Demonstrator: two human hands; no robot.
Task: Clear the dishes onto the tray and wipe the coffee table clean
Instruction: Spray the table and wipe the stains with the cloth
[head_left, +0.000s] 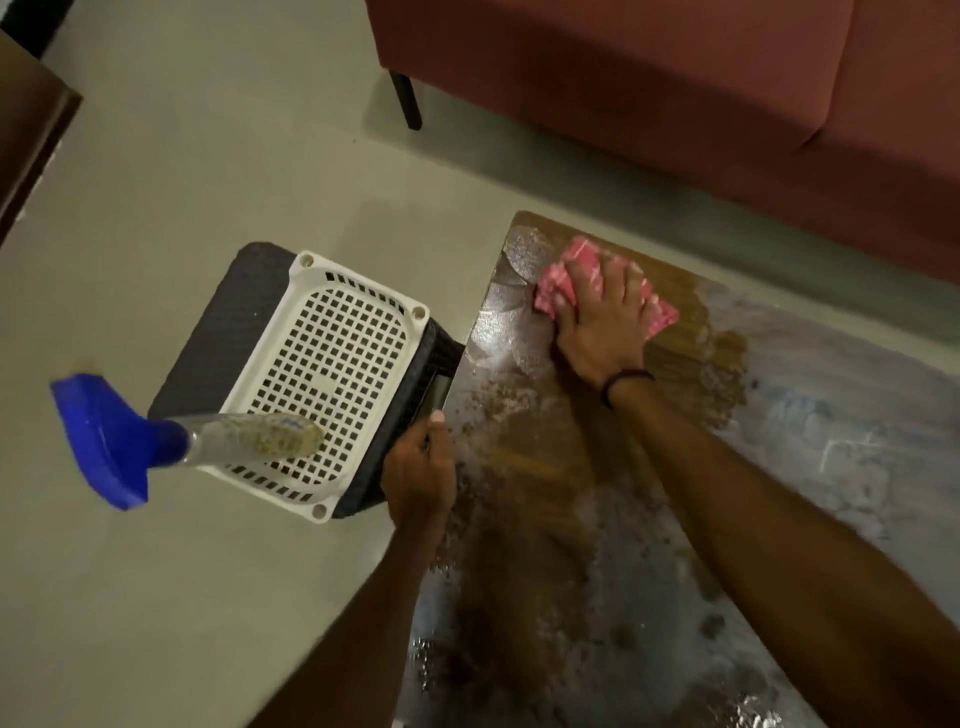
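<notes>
Head view: the coffee table (597, 519) fills the lower right of the picture, its top glossy, streaked with wet and dotted with brown crumbs or stains. Near the table's far left corner lies a pink cloth (561, 275), and the right hand (602, 322) is pressed flat on top of it, fingers spread, palm down. That hand is not clamped round the cloth; it pins it to the table. A dark band sits on that wrist.

The left hand (421, 467) is at the table's left edge, curled over the rim with the thumb on top. It looks like a bracing hold on the edge, though the fingers under the rim are hidden. The two hands are well apart.

Just off the table's left edge stands a white plastic tray (332, 374) with a grid of holes, set on a dark stool or box (228, 322). In the tray lies a clear spray bottle (249, 439) on its side, its blue trigger head (109, 441) sticking out past the tray's near side. No dishes show on the table or in the tray.

Beyond the table is a reddish sofa (675, 104).

Judging from this, clearing is done and wiping is under way. The cloth is soft and limp, light, probably damp; it will bunch unless held flat under the whole palm. The wet top looks slick, so firm downward pressure and overlapping strokes towards the soiled near end seem called for.
</notes>
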